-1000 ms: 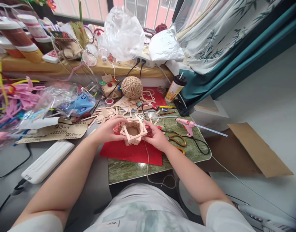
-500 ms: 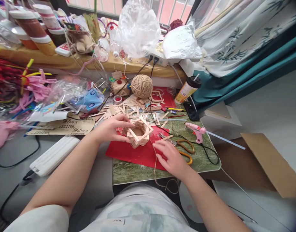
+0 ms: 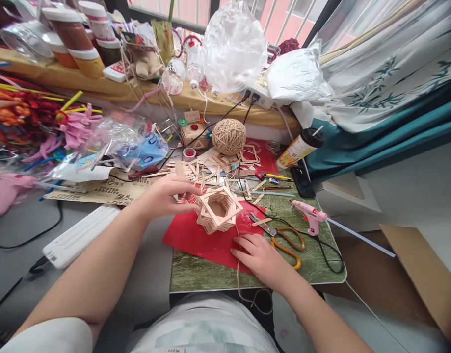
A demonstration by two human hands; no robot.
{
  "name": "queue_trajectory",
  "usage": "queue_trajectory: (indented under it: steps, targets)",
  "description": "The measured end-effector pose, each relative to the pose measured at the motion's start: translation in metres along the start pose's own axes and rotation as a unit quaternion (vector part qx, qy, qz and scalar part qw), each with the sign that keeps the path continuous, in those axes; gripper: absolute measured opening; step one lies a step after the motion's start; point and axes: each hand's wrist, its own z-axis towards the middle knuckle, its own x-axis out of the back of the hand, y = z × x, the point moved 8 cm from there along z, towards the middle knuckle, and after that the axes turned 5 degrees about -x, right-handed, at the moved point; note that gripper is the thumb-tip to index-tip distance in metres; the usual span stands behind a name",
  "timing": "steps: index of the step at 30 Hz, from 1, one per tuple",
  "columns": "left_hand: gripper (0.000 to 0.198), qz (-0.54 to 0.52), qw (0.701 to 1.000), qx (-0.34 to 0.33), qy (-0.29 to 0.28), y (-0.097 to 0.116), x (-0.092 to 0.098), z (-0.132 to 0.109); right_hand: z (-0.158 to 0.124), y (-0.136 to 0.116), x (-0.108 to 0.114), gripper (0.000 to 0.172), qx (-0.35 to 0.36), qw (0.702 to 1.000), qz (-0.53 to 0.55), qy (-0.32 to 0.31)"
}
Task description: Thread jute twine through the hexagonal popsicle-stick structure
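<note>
Stick basket sits on red sheet, sheet on the small table. Left hand against basket's left side; right hand flat on sheet, in front of basket to the right. Scissors just right of that hand, glue gun further right. Twine ball behind basket, loose sticks between them.

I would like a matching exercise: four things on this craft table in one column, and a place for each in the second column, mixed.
1. stick basket
2. scissors
3. twine ball
4. glue gun

a. at the table's right edge
b. far side, near the sill
c. in the left hand
d. beside the right hand

Pairs: 1-c, 2-d, 3-b, 4-a
</note>
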Motion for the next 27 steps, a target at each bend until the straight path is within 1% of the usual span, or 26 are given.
queue_trajectory:
  steps: [2, 3, 5, 6, 8, 9, 10, 12, 14, 16, 19, 22, 24, 27]
  targets:
    - [0.008, -0.002, 0.999, 0.006, 0.050, -0.002, 0.009, -0.003, 0.000, 0.001, -0.001, 0.027, 0.012, 1.000, 0.001, 0.004]
    - [0.004, 0.004, 0.997, 0.011, 0.078, -0.003, 0.015, -0.005, 0.000, 0.002, -0.001, 0.026, 0.014, 1.000, 0.004, 0.009]
    - [0.009, 0.022, 0.992, 0.016, 0.121, -0.004, 0.024, -0.007, -0.001, 0.003, -0.002, 0.025, 0.011, 1.000, 0.013, 0.022]
    - [0.011, 0.030, 0.991, 0.017, 0.126, -0.004, 0.025, -0.007, -0.002, 0.004, -0.003, 0.024, 0.007, 0.999, 0.019, 0.028]
    - [0.008, 0.035, 0.994, 0.017, 0.099, -0.002, 0.022, -0.005, -0.004, 0.005, -0.006, 0.025, -0.005, 0.998, 0.036, 0.042]
    - [0.005, 0.033, 0.997, 0.017, 0.070, 0.000, 0.018, -0.003, -0.005, 0.007, -0.008, 0.025, -0.014, 0.998, 0.046, 0.050]
    - [0.007, 0.030, 0.999, 0.019, 0.035, 0.001, 0.012, -0.001, -0.006, 0.008, -0.010, 0.025, -0.024, 0.996, 0.056, 0.059]
    - [0.025, 0.018, 0.998, 0.035, -0.039, 0.002, -0.001, 0.001, -0.009, 0.011, -0.012, 0.026, -0.039, 0.994, 0.071, 0.073]
    - [0.043, 0.010, 0.992, 0.071, -0.101, -0.001, -0.013, 0.000, -0.012, 0.012, -0.011, 0.031, -0.041, 0.993, 0.073, 0.082]
    - [0.050, 0.015, 0.984, 0.111, -0.136, -0.006, -0.021, -0.002, -0.013, 0.011, -0.003, 0.039, -0.036, 0.992, 0.065, 0.099]
    - [0.044, 0.034, 0.977, 0.150, -0.150, -0.015, -0.026, -0.006, -0.004, 0.007, 0.023, 0.057, -0.056, 0.984, 0.057, 0.159]
    - [0.040, 0.028, 0.973, 0.168, -0.153, -0.020, -0.027, -0.008, 0.020, -0.004, 0.052, 0.068, -0.087, 0.965, 0.058, 0.242]
    - [0.037, 0.017, 0.972, 0.176, -0.154, -0.020, -0.025, -0.008, 0.041, -0.015, 0.061, 0.069, -0.085, 0.958, 0.070, 0.264]
    - [0.035, -0.004, 0.971, 0.184, -0.152, -0.018, -0.021, -0.009, 0.068, -0.026, 0.062, 0.059, -0.085, 0.953, 0.084, 0.278]
